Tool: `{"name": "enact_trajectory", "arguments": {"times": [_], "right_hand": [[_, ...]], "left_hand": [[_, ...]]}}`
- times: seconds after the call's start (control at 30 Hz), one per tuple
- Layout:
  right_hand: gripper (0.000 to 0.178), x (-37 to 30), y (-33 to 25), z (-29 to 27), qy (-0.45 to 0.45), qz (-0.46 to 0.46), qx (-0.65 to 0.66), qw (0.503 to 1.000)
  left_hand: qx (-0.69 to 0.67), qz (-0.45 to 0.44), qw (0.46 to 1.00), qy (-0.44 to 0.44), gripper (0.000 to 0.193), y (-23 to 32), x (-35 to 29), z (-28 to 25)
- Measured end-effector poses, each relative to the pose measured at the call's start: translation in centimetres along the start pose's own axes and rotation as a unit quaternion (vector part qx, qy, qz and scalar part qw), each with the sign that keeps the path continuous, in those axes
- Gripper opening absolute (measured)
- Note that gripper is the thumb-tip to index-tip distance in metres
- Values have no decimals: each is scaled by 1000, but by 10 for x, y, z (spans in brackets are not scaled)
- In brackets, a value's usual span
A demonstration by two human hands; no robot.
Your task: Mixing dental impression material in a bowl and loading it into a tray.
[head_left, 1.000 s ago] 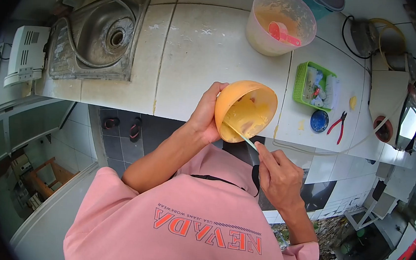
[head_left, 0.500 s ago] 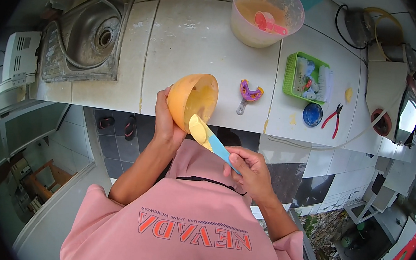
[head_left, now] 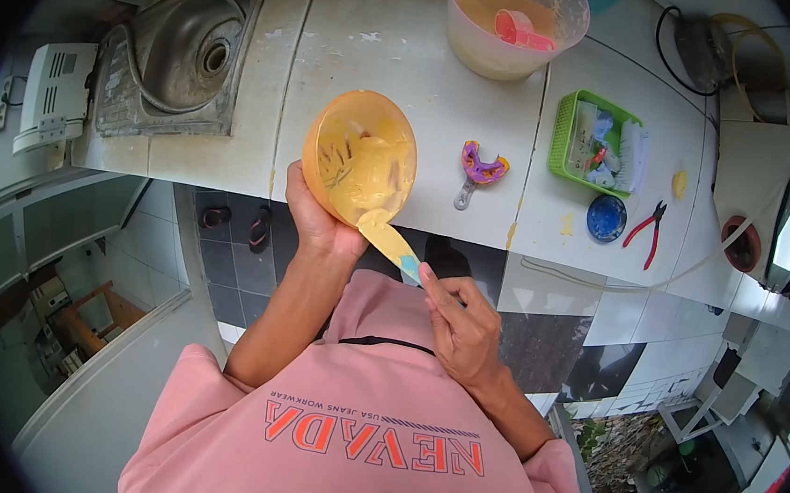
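My left hand (head_left: 324, 222) grips an orange mixing bowl (head_left: 314, 160) from below, its opening tipped toward me. Yellow paste (head_left: 375, 172) is smeared over the inside wall. In my right hand (head_left: 465, 328) is a spatula (head_left: 408, 265) with a light blue handle. Its blade is coated in yellow paste, and the tip touches the bowl's near rim. My right index finger lies along the handle, most of which the hand hides. On the counter right of the bowl rests a metal-handled dental impression tray (head_left: 484, 168) filled with purple and yellow material.
A translucent tub (head_left: 514, 64) with a pink scoop (head_left: 522, 29) stands at the back. Farther right are a green basket (head_left: 569, 135) of packets, a blue round dish (head_left: 606, 218) and red-handled pliers (head_left: 642, 235). A steel sink (head_left: 167, 58) is at left; the counter (head_left: 356, 46) ends before me.
The bowl has risen slightly and turned so its coated inside faces me more. The spatula has rolled over, and its tip has come onto the bowl's rim. My right hand has changed its hold.
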State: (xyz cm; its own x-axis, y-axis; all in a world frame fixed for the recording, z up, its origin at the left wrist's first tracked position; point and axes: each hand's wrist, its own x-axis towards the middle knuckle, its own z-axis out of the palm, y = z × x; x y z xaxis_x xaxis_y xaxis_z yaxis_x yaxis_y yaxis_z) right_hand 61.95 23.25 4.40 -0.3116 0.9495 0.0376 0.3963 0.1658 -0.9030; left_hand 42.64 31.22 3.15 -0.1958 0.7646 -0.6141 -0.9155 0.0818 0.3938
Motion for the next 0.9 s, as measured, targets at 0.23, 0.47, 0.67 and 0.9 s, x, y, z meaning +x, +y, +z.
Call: {"name": "enact_trajectory", "arguments": {"times": [0.23, 0.47, 0.67, 0.9], "right_hand": [[29, 18, 0, -61, 24, 71, 51, 996], [22, 54, -1, -78, -123, 23, -49, 991], [21, 46, 25, -64, -210, 166, 184, 946], [22, 25, 69, -82, -170, 335, 241, 895]], "left_hand": [[56, -43, 996, -60, 45, -7, -10, 21], [112, -41, 992, -49, 41, -12, -21, 28], [185, 35, 981, 34, 38, -27, -28, 10], [44, -22, 999, 16, 46, -18, -24, -63]]}}
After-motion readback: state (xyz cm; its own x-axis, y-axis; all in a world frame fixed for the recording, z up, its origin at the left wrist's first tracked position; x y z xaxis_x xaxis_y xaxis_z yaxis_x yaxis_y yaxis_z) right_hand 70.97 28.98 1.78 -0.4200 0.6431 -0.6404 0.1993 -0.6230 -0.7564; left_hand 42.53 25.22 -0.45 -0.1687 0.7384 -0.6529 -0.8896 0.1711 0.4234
